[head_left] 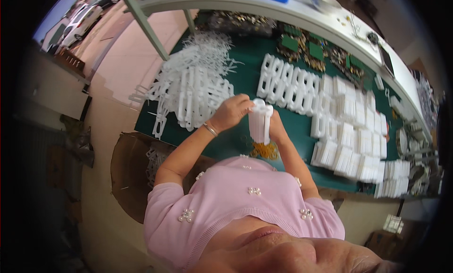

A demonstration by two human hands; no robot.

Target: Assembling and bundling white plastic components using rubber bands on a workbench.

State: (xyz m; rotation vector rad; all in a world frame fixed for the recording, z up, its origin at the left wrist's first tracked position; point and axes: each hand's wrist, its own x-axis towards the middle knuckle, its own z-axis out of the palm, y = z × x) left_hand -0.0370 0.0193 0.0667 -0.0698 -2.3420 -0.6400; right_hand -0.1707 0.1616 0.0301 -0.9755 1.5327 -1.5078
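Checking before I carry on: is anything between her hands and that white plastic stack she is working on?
Nothing visible. The left hand grips the top of the white plastic stack, and the right hand holds it from behind, mostly hidden by the stack. The stack is lifted above the green table, apart from the piles around it.

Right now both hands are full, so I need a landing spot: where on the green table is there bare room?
Bare green mat lies between the held white stack and the stacked white piles. The loose white frame heap crowds the left.
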